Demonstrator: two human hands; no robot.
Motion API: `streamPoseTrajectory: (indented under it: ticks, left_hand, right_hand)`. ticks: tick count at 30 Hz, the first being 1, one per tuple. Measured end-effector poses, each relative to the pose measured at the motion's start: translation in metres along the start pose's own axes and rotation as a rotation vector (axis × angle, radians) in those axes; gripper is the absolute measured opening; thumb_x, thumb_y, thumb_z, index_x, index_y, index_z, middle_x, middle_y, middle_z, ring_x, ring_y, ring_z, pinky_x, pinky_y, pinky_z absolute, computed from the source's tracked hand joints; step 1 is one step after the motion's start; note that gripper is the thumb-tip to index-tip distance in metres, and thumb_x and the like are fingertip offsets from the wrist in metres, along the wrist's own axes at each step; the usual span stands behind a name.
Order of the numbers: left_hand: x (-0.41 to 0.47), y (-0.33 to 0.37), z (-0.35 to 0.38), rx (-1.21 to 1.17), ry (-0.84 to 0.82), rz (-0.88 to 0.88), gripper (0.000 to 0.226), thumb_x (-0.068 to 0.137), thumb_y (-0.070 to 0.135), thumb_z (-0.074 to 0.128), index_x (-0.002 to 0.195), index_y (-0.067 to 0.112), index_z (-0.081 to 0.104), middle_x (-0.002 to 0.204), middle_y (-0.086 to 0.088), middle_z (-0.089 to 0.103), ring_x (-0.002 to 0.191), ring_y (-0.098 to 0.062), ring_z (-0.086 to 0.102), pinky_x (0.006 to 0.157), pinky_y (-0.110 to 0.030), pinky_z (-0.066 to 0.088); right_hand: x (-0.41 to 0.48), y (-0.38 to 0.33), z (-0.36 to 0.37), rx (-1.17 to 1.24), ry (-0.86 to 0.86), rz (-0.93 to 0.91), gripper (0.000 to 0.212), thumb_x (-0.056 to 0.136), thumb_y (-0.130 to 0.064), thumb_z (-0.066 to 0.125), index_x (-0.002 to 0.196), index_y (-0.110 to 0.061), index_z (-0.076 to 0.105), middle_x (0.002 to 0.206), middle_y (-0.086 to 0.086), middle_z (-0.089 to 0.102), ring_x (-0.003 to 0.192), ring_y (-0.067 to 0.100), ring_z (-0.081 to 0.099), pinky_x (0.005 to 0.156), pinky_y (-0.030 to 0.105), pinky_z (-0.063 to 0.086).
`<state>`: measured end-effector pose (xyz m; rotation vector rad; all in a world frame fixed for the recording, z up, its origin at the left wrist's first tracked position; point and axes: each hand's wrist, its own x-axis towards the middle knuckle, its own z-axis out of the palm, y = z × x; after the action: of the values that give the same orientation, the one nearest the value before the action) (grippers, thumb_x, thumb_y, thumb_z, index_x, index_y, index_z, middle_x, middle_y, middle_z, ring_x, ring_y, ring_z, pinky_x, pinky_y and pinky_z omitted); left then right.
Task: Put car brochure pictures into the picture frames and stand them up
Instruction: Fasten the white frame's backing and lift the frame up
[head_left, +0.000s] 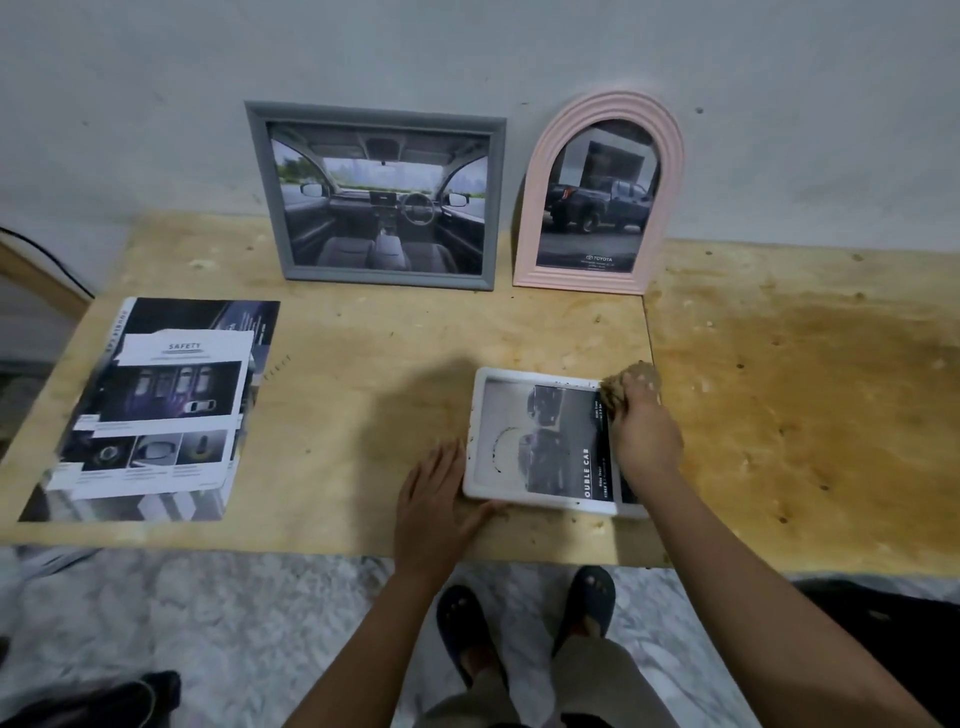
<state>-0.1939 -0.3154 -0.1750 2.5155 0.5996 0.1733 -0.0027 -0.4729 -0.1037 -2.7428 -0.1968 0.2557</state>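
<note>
A white rounded-rectangle frame (540, 502), a car brochure picture (563, 452) inside, is laid flat near the front edge of the rough plywood table (363, 374); its left edge is touched by the flat, straight-fingered left hand (434, 499); a tan crumpled wad (634, 382) is gripped by the right hand (647, 441) at its far right corner.

I can read "SAFETY" on the top brochure sheet (176, 395), "TOYOTA" on the truck picture (597, 208) in the pink frame (535, 208), and "OUBLE CAB" on the car picture (566, 447) in the white frame (519, 497).
</note>
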Motion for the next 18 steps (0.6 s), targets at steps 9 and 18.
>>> streamPoseTrajectory:
  ticks: [9, 18]
  left_hand:
    - [-0.001, -0.004, 0.002, -0.001, 0.003, -0.008, 0.084, 0.084, 0.075, 0.027, 0.137, 0.014, 0.047, 0.143, -0.001, 0.045, 0.135, -0.012, 0.032, 0.111, -0.028, 0.017]
    - [0.001, -0.003, 0.002, 0.03, 0.026, -0.015, 0.075, 0.08, 0.069, 0.045, 0.132, 0.016, 0.053, 0.139, 0.001, 0.05, 0.134, -0.012, 0.037, 0.11, -0.031, 0.023]
  right_hand:
    - [0.002, -0.026, 0.028, -0.098, -0.072, -0.076, 0.052, 0.091, 0.005, 0.035, 0.141, -0.01, 0.035, 0.154, 0.011, 0.025, 0.133, 0.029, 0.037, 0.073, 0.035, 0.04]
    - [0.0, -0.05, 0.052, 0.07, -0.027, -0.102, 0.05, 0.086, 0.012, 0.033, 0.131, -0.006, 0.047, 0.147, 0.015, 0.038, 0.133, 0.029, 0.039, 0.073, 0.035, 0.04]
